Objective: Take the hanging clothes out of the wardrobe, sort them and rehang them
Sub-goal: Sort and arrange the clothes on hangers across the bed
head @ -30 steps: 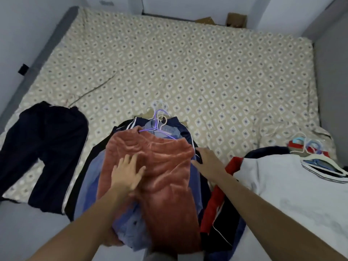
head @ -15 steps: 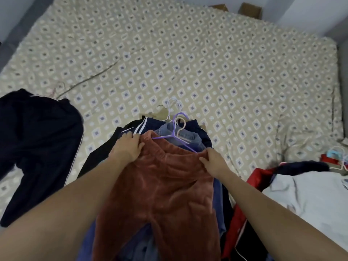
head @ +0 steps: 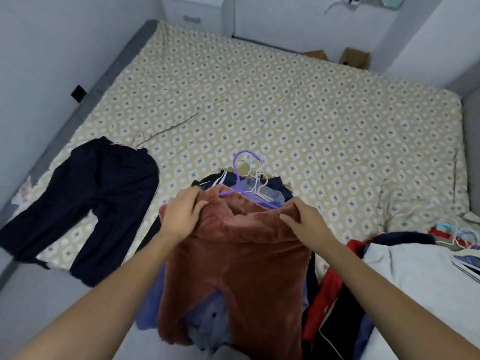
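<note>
Both hands are gripping the waistband of fuzzy rust-brown fleece trousers [head: 233, 268]: left hand [head: 181, 214], right hand [head: 305, 223], purple plastic hanger [head: 242, 178] poking out on top.

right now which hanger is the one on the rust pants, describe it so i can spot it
Start at the patterned bedspread and find the clothes pile at its near edge, topped by the rust fleece pants both hands grip. The purple hanger pokes out of their waistband; the hooks tangled beside it are white and cream, it alone is purple.
</note>
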